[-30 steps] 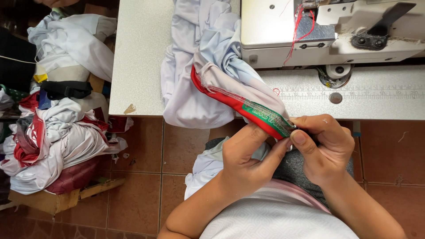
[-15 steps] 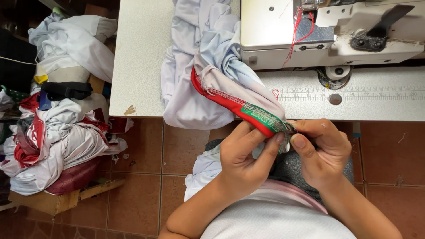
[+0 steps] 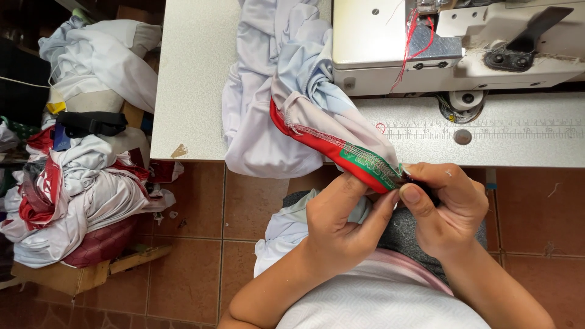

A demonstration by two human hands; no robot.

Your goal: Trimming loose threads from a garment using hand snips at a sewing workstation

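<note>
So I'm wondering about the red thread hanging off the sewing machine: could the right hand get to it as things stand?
Probably yes, but not at once. The right hand is pinching the red and green trim together with the left hand. The red thread hangs in the open on the sewing machine, with nothing between.
</note>
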